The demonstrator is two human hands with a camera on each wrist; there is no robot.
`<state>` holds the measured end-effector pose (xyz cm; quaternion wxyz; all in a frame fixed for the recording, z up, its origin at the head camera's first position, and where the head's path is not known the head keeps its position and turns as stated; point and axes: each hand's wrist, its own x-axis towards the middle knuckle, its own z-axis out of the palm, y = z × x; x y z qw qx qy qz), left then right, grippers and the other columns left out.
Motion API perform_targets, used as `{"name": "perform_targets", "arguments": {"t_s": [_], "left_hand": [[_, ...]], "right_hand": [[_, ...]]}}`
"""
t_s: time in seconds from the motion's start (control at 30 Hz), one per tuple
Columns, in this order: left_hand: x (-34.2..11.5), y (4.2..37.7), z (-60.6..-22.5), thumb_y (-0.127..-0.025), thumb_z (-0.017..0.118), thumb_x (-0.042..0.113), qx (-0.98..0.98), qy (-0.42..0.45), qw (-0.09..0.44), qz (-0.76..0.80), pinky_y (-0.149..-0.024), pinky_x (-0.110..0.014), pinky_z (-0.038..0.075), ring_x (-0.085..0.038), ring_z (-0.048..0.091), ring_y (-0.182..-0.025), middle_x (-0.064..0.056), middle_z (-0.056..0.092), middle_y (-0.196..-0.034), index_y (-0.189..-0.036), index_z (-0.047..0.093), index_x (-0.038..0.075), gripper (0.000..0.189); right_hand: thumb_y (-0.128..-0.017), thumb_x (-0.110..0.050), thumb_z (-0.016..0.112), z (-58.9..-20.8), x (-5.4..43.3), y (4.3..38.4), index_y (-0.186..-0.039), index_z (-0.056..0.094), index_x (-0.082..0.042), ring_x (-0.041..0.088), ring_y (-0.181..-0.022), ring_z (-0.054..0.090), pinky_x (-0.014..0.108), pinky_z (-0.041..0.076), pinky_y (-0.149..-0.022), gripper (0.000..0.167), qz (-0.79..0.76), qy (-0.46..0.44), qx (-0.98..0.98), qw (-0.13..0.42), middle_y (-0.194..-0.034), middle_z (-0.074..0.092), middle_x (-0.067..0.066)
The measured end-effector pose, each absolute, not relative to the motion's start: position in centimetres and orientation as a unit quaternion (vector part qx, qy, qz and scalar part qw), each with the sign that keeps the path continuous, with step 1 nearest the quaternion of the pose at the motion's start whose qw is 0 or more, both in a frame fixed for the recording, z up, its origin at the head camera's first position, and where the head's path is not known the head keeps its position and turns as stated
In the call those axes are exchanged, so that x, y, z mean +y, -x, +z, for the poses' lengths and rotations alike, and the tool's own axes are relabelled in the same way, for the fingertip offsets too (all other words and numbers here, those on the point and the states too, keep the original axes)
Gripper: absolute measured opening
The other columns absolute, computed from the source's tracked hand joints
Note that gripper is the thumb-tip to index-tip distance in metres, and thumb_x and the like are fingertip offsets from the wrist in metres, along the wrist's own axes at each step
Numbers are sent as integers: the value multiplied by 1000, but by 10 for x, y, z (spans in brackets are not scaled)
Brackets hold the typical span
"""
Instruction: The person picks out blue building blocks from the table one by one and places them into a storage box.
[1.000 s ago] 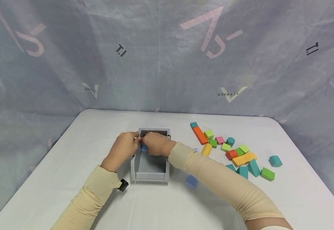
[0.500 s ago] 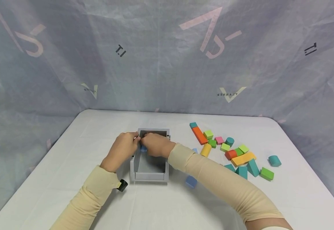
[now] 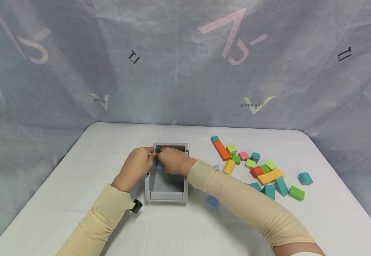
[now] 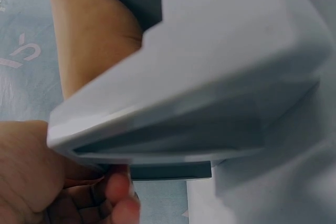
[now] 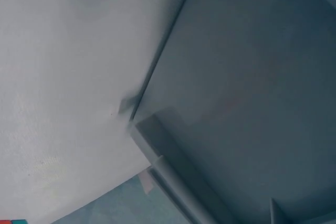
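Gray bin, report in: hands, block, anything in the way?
Left hand at left rim of gray bin. Right hand inside, grip hidden. Blue block also inside; that hand partly blocks view.

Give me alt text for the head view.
A person's right hand is inside a gray bin, at a blue block; the left hand is at the bin's left rim. Colorful blocks lie to the right on a white table.

The grey box [image 5: 236, 87], dim and soft-edged, covers much of the white table [image 5: 63, 77]. Raised strips [image 5: 181, 187] run along its end nearest the 1 table edge in sight. Near that edge lie 2 cut-off pieces, touching: 1 red block [image 5: 5, 222] and 1 teal block [image 5: 20, 222]. Past the edge is blue-grey cloth [image 5: 115, 205] with 1 pinkish mark [image 5: 146, 182].
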<state>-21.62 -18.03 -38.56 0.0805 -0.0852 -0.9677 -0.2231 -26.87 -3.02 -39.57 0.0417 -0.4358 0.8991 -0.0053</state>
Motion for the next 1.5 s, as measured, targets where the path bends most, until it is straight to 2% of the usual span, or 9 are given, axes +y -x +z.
{"name": "perform_targets", "arguments": {"t_s": [0.13, 0.33, 0.53, 0.63, 0.73, 0.93, 1.1, 1.33, 1.5], "left_hand": [[-179, 215, -386, -102, 56, 14, -968, 88, 76, -222, -53, -28, 40, -14, 49, -56, -14, 70, -88, -123, 66, -7, 31], [-183, 210, -386, -104, 54, 14, -966, 75, 44, -244, -48, -28, 39, -13, 47, -50, -7, 61, -71, -132, 59, -9, 37], [-184, 210, -389, -104, 54, 15, -965, 82, 47, -245, -47, -27, 38, -12, 46, -49, -5, 58, -68, -131, 60, -9, 37], [-183, 211, -389, -104, 54, 15, -965, 82, 44, -246, -47, -27, 38, -12, 45, -48, -5, 57, -66, -131, 59, -9, 37], [-182, 211, -389, -104, 55, 15, -966, 84, 46, -240, -48, -27, 38, -12, 46, -49, -6, 60, -70, -131, 60, -10, 37], [-181, 212, -385, -102, 57, 14, -966, 86, 63, -234, -52, -29, 40, -13, 47, -52, -15, 71, -91, -128, 62, -10, 35], [-180, 213, -383, -103, 56, 14, -967, 83, 59, -232, -55, -30, 41, -13, 48, -54, -18, 72, -105, -129, 61, -10, 36], [-180, 214, -384, -103, 55, 14, -968, 78, 50, -234, -55, -30, 41, -13, 46, -53, -18, 72, -105, -131, 60, -10, 37], [-180, 213, -384, -103, 56, 15, -969, 81, 53, -227, -57, -31, 42, -13, 47, -54, -18, 72, -107, -130, 61, -9, 36]], "right_hand": [[-91, -3, 68, -394, -28, 268, -125, 70, -14, 10, -94, 59, 23, 48, -76, 36, -18, 435, 899, 45, -114, 66, 4], [-90, 6, 61, -389, -24, 263, -123, 71, -10, 12, -94, 57, 22, 47, -78, 38, -66, 469, 879, 59, -110, 65, 4], [-92, 1, 63, -384, -13, 260, -126, 69, -8, 16, -111, 60, 25, 49, -92, 36, -116, 480, 867, 66, -118, 66, 5], [-93, -1, 64, -380, -5, 260, -127, 68, -8, 17, -114, 59, 26, 49, -94, 35, -135, 485, 861, 63, -121, 65, 5], [-93, -3, 67, -372, 6, 259, -125, 69, -6, 17, -113, 60, 27, 49, -94, 33, -155, 485, 859, 49, -120, 65, 4], [-91, -5, 69, -343, 37, 249, -122, 70, -9, 16, -107, 62, 28, 51, -90, 31, -200, 464, 863, 9, -118, 66, 2], [-92, -9, 70, -326, 65, 243, -120, 70, -9, 15, -103, 62, 29, 52, -86, 27, -218, 449, 866, -32, -117, 66, 2], [-91, -8, 73, -319, 100, 243, -120, 69, -6, 21, -105, 64, 33, 54, -88, 30, -217, 425, 877, -56, -118, 66, 5], [-90, -8, 74, -323, 116, 241, -120, 69, -7, 19, -105, 63, 34, 54, -88, 30, -235, 407, 881, -58, -118, 66, 5]]}}
